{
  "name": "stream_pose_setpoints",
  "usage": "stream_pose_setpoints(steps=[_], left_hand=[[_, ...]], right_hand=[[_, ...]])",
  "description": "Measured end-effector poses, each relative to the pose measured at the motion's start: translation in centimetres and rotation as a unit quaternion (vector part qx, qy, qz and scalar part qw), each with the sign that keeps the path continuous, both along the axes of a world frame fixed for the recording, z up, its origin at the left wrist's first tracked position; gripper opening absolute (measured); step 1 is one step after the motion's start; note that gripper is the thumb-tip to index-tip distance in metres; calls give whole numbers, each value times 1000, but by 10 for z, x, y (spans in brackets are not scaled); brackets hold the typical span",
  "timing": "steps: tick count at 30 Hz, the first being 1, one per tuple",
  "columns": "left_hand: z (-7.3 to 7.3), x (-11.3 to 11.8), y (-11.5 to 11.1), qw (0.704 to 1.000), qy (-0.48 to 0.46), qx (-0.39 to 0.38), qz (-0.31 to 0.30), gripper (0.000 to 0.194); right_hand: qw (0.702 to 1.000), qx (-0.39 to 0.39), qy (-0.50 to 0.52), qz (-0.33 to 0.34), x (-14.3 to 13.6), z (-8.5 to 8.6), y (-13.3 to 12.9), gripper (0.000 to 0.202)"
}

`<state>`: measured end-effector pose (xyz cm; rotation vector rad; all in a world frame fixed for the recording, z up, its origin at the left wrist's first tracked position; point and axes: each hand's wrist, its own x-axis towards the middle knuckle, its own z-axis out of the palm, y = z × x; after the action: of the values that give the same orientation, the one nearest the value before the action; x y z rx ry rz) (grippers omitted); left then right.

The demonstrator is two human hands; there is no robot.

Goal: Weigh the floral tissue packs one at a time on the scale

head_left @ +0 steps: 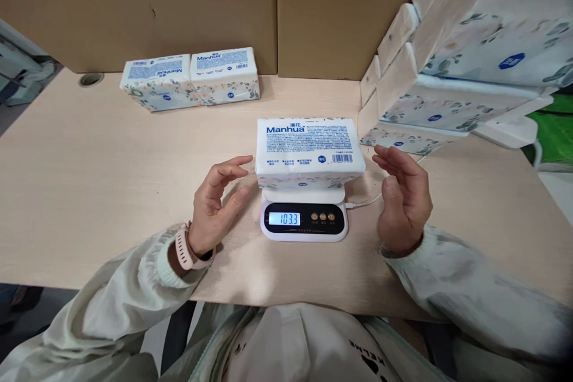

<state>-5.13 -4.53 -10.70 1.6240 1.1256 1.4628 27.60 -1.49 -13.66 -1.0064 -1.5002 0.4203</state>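
Note:
A pack of tissues (311, 146) with blue "Manhua" print lies flat on a white digital kitchen scale (304, 237). The lit display (285, 219) of the scale reads 103.3. To the left of the pack is my left hand (219, 200), fingers apart and holding nothing, with a small gap to the wrapper. My right hand (403, 200) stands open on the other side, its palm turned toward the pack and also not touching it. A white cable (364, 203) is plugged into the scale's right side.
Two tissue packs (190, 77) lie end to end at the back left, before cardboard boxes (179, 6). A tall stack of similar packs (447, 83) rises on the right. A round cable hole (91, 79) is at the table's far left. Something green (557, 128) shows beyond the right edge.

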Motion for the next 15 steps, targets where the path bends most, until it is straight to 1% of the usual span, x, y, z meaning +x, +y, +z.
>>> stream_pose_setpoints(steps=[5,8,11,13,15], left_hand=[[1,0,0,1000,-10,17,-2,18],[3,1,3,1000,-14,13,10,15],[13,1,8,999,-18,14,26,13],[21,3,13,999,-26,14,32,16],[29,8,18,999,-35,-10,19,17]], right_hand=[[1000,-17,2,7,-5,11,-4,38],[1000,-20,16,-7,-9,21,-4,30],[997,-47,50,-43,-11,33,1,22],[993,-79,61,-63,-12,40,6,19],[989,-133,43,-56,-14,47,10,26]])
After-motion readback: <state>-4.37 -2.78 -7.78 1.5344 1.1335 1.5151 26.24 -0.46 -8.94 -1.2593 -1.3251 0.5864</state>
